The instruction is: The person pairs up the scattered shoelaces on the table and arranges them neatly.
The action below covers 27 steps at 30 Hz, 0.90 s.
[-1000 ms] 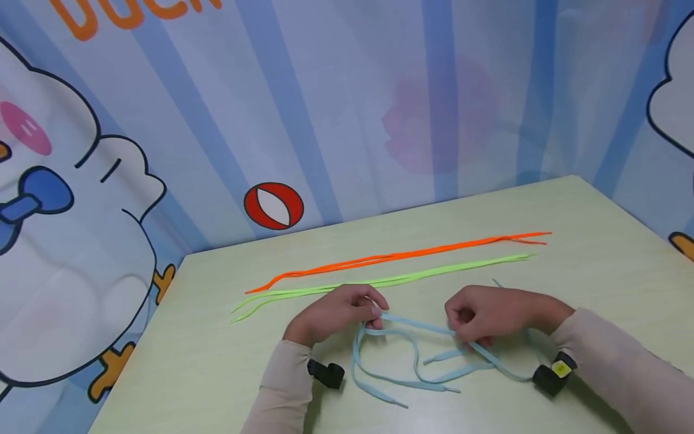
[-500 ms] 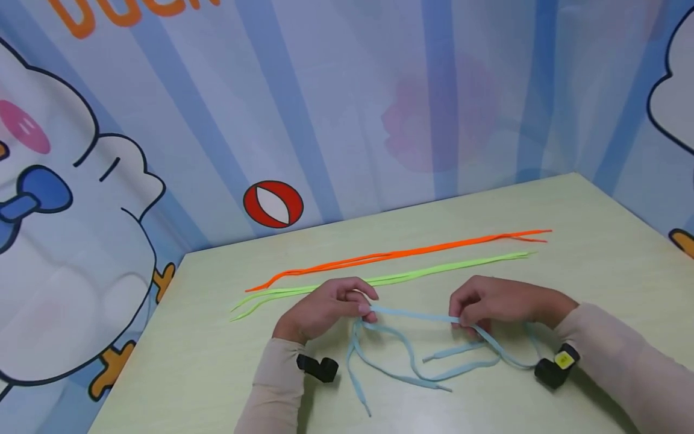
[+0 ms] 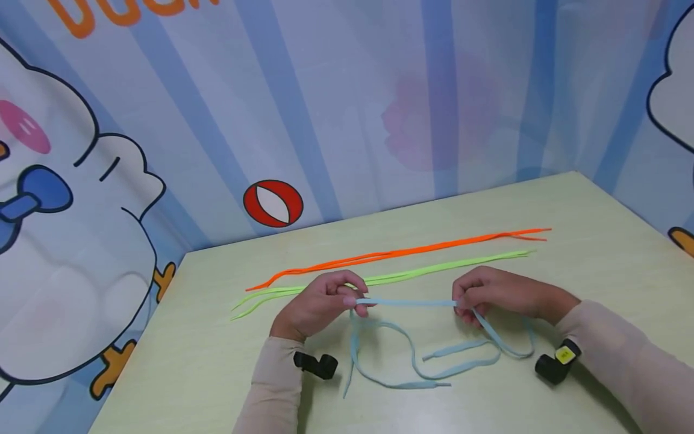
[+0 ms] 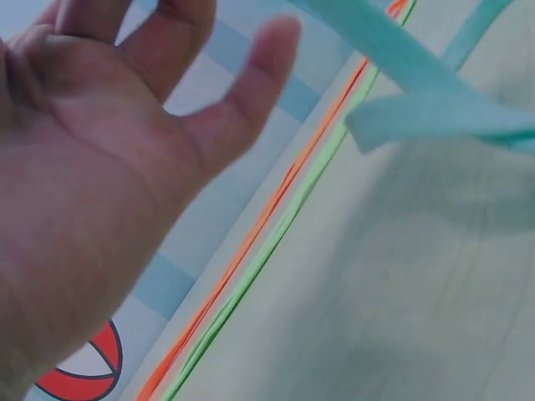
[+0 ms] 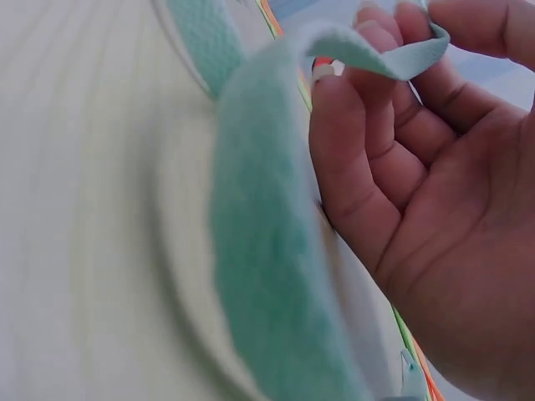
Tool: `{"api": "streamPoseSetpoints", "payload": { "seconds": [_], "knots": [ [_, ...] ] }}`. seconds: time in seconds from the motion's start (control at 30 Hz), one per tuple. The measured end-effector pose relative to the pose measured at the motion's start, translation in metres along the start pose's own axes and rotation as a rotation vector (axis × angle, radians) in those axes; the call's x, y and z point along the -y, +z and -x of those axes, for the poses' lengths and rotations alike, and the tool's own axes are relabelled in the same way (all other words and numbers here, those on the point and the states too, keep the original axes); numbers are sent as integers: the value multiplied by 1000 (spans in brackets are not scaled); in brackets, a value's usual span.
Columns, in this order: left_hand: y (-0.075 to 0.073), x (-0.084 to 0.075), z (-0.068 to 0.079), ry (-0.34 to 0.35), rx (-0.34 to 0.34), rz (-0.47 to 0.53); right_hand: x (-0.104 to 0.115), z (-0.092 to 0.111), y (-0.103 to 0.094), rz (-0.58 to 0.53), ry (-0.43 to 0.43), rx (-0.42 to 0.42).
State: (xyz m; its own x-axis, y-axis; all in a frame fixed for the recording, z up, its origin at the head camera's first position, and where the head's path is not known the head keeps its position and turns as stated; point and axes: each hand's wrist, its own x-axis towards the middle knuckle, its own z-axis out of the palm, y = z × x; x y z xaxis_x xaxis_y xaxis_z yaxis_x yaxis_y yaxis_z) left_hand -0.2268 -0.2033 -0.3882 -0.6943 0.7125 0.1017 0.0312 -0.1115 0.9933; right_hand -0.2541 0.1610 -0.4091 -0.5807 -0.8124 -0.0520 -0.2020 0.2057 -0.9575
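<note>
In the head view my left hand (image 3: 322,304) pinches a light blue shoelace (image 3: 406,302) between thumb and index finger. Facing it, my right hand (image 3: 501,293) pinches the same shoelace, and the stretch between them runs straight and level above the table. Loose lengths hang from both hands and curve across the tabletop below, with tipped ends showing. The left wrist view has the flat shoelace (image 4: 418,67) beside the palm, its pinched part out of frame. Close to the right wrist camera, a wide loop of shoelace (image 5: 259,225) leads up to the fingertips.
An orange shoelace pair (image 3: 390,254) lies lengthwise behind the hands. Just nearer is a yellow-green pair (image 3: 412,275), partly behind the left hand. The pale table (image 3: 190,361) meets a printed cartoon backdrop (image 3: 368,108) at its back edge.
Both hands have risen and moved slightly away from the body, the left also leftward. The blue shoelace between them has gone from slanting to level and taut, and its hanging ends have shifted left.
</note>
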Motion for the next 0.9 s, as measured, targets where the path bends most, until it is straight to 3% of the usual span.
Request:
{"api": "streamPoseSetpoints", "payload": {
  "seconds": [0.17, 0.47, 0.9],
  "knots": [
    [-4, 1, 3, 119, 9, 100, 1, 0, -1, -5, -10, -43],
    [-9, -1, 7, 227, -35, 191, 0, 1, -1, -23, -35, -104],
    [-20, 3, 16, 230, -230, 297, 0, 1, -3, -162, -78, -137]
  ]
}}
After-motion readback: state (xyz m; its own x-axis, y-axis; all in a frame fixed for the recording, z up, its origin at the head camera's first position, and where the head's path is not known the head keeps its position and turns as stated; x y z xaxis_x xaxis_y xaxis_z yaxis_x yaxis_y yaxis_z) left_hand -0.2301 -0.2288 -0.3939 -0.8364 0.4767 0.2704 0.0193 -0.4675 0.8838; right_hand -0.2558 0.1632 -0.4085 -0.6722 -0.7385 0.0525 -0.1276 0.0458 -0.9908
